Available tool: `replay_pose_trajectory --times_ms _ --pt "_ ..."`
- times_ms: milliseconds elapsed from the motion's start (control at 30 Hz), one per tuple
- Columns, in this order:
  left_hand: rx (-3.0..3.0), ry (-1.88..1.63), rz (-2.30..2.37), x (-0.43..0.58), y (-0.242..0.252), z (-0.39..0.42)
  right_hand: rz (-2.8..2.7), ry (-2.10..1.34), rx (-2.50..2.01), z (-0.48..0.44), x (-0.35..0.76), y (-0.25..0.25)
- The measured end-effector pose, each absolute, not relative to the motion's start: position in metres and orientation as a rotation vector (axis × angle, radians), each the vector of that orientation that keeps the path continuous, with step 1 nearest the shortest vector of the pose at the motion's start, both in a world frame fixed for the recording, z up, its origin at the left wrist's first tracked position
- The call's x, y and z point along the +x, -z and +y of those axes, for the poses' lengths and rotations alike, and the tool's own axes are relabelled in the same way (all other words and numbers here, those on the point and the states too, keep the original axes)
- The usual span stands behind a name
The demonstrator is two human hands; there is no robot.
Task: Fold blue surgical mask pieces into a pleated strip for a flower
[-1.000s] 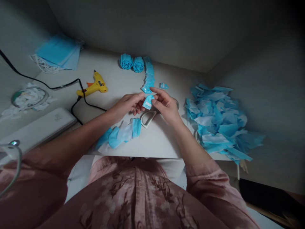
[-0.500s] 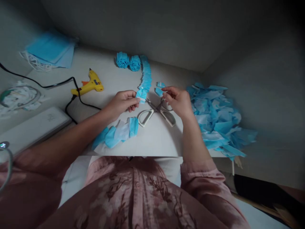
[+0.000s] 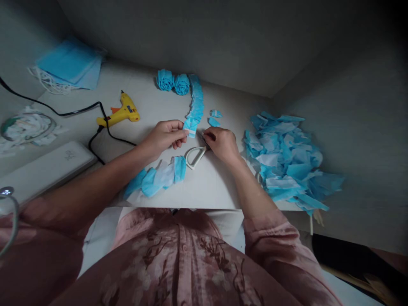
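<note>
Between its thumb and fingers, my left hand (image 3: 167, 135) pinches the lower end of a pleated light-blue fabric strip (image 3: 196, 102), which curves away toward the back of the table. My right hand (image 3: 221, 143) is closed at the middle of a pair of scissors (image 3: 196, 157) lying just right of the strip's end. One pale handle shows; the other handle and most of the blades are hidden under that hand. Two small blue scraps (image 3: 214, 121) lie just beyond my right fingers. Several blue and white pieces (image 3: 164, 175) overlap in a row near the front edge.
Two rolled blue fabric roses (image 3: 174, 83) stand at the back. A yellow glue gun (image 3: 123, 111) with a black cord lies left, near stacked blue masks (image 3: 68, 63) and a white box (image 3: 47, 174). On the right is a heap of blue cut pieces (image 3: 287, 157).
My right hand has moved down and left from the small blue scraps onto the scissors, covering one handle. My left hand keeps its pinch on the strip.
</note>
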State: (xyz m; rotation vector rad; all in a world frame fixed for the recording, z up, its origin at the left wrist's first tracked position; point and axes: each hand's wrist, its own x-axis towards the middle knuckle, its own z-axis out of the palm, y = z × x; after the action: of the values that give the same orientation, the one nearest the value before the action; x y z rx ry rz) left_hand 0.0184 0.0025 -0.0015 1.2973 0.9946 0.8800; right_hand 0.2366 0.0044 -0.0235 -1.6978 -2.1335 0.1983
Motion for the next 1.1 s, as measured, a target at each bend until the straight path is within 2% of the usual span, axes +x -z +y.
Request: replay_pose_trajectory --times_ms 367,533,867,1100 --pt "1.298 -0.857 0.996 0.018 0.001 0.003 -1.908 -0.387 -1.702 0.013 0.241 0.040" --pt "1.281 -0.825 0.984 0.018 0.002 0.002 -1.761 -0.606 -1.564 0.012 0.239 0.041" --pt "1.314 -0.746 0.926 0.018 0.004 0.002 -1.951 0.109 -1.033 -0.012 0.225 0.015" --pt "1.335 -0.715 0.931 0.018 0.002 0.001 -1.983 0.239 -1.045 -0.012 0.225 0.016"
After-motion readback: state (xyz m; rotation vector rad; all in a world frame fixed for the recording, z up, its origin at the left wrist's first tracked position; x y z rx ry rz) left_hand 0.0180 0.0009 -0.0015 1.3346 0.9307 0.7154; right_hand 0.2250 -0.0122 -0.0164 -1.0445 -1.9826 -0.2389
